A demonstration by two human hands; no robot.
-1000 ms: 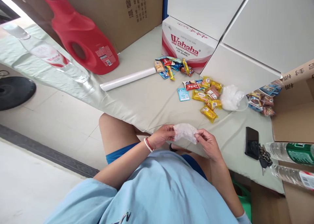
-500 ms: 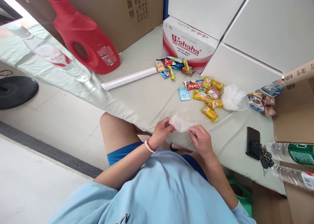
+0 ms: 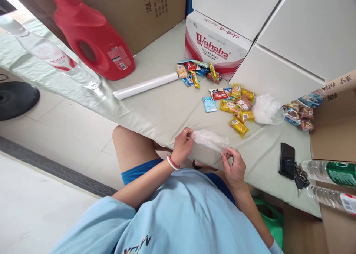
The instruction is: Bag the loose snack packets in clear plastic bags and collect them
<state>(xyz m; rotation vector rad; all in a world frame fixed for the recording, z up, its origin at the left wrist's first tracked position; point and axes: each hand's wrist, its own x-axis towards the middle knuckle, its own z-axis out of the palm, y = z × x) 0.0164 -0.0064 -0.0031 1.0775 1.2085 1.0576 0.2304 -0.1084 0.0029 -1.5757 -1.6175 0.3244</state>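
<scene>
clear plastic bag [image 3: 210,139], thin and crinkled, is stretched between the person's two hands just above the near edge of the desk [image 3: 167,113]. the left hand [image 3: 183,144] pinches one end of the film between thumb and fingertips, a beaded bracelet on its wrist and a ring on one finger. the right hand [image 3: 235,165] pinches the other end lower down, fingers curled in close, so the bag runs as a loose, wrinkled, cloudy strip slanting down from left to right.

the desk wears a smooth, pale greenish cover. beyond the bag lies a heap of small glossy snack packets [image 3: 236,105], mostly yellow with some red and brown, and a flat light-blue sachet [image 3: 209,104] just beside them. a second, smaller pile of packets [image 3: 197,72] sits against a white and red wahaha carton [image 3: 217,49]. a crumpled wad of clear plastic [image 3: 266,109] rests right of the yellow packets, and more dark wrapped snacks [image 3: 299,114] lie further right by a brown cardboard box [image 3: 333,127]. a slim white roll [image 3: 146,85] lies on the desk near a big red detergent jug [image 3: 89,35] with a moulded handle hole. a black phone [image 3: 286,155] lies flat near the right edge, keys [image 3: 300,176] touching it, with clear water bottles [image 3: 330,172] beside.
</scene>
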